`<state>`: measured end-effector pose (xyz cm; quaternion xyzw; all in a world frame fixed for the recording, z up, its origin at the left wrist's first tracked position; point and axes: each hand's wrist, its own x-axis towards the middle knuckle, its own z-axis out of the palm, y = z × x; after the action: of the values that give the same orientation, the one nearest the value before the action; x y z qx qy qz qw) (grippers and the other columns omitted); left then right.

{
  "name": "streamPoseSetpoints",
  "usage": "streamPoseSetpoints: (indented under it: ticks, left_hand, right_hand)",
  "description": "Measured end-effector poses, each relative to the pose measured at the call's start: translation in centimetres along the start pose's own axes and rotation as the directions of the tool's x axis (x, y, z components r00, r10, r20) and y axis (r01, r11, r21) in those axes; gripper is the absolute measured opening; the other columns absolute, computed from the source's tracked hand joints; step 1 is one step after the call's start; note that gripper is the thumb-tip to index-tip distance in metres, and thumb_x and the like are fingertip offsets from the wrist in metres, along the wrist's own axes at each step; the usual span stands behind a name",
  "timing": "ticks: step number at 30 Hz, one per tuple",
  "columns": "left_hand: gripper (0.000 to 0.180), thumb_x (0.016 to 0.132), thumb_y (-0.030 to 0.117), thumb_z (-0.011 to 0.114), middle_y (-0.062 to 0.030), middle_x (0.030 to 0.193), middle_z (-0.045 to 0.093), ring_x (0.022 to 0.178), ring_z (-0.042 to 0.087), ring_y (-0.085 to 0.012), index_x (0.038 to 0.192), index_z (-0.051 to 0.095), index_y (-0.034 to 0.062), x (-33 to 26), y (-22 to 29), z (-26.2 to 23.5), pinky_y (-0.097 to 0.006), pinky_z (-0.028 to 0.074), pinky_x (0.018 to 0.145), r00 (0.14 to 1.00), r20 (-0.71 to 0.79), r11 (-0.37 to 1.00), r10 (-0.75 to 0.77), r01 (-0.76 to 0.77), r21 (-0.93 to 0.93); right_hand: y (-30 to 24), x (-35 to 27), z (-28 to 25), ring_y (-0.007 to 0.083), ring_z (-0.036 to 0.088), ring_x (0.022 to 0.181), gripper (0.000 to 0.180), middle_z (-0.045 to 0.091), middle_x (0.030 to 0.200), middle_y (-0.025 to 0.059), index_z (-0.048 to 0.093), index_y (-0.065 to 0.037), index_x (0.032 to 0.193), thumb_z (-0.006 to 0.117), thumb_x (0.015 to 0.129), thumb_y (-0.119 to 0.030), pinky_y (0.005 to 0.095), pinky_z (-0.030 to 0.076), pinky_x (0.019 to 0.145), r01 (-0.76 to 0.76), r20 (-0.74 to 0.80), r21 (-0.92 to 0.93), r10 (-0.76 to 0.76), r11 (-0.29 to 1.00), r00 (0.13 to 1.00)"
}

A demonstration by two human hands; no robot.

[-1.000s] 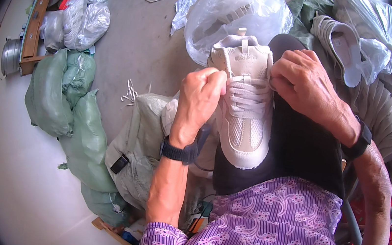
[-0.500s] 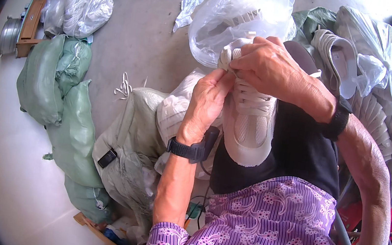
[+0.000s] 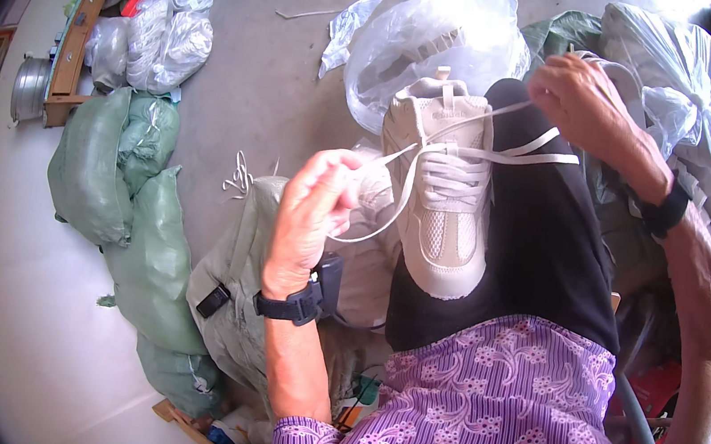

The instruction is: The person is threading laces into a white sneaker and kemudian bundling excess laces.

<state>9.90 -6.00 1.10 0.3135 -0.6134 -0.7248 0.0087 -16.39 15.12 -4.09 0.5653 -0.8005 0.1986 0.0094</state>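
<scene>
We are looking down at a beige sneaker (image 3: 445, 189) lying on our black-clad lap (image 3: 541, 246), its toe pointing toward us. Our left hand (image 3: 312, 212), just left of the sneaker, is pinching one end of the white shoelace (image 3: 490, 154), which is looping loosely to the eyelets. Our right hand (image 3: 583, 95), up and to the right of the sneaker, is pulling the other end taut. Beyond the sneaker's heel a clear plastic bag (image 3: 433, 44) is lying on the grey floor (image 3: 257, 83). Far to the sneaker's left, green sacks (image 3: 131, 219) are lying in a pile.
</scene>
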Motion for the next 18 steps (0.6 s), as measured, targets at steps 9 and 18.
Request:
streamPoseSetpoints:
  ticks: [9, 18]
  left_hand:
    - [0.029, 0.094, 0.014, 0.051, -0.0016, 0.102, 0.062, 0.097, 0.057, -0.0222, 0.123, 0.050, 0.0103, 0.9, 0.4, -0.6, -0.043, 0.045, 0.090, 0.896, -0.238, 0.761, 0.374, -0.443, -0.474]
    - [0.030, 0.095, 0.015, 0.049, -0.0032, 0.118, 0.062, 0.115, 0.052, -0.0279, 0.124, 0.053, 0.0105, 1.1, -0.3, -1.3, -0.050, 0.036, 0.100, 0.897, -0.152, 0.585, 0.416, -0.392, -0.710]
  right_hand:
    - [-4.4, 0.1, 1.6, 0.0238, 0.056, 0.092, 0.009, 0.056, 0.090, 0.0057, 0.060, -0.008, 0.088, 0.058, 0.080, -0.013, 0.0409, 0.041, 0.077, -0.025, -0.052, 0.111, 0.031, 0.993, 0.998]
    - [-4.9, 1.3, 2.5, 0.0202, 0.055, 0.086, 0.009, 0.055, 0.080, 0.0043, 0.058, -0.008, 0.082, 0.059, 0.076, -0.014, 0.0356, 0.040, 0.078, 0.106, -0.164, 0.028, -0.100, 0.994, 0.981]
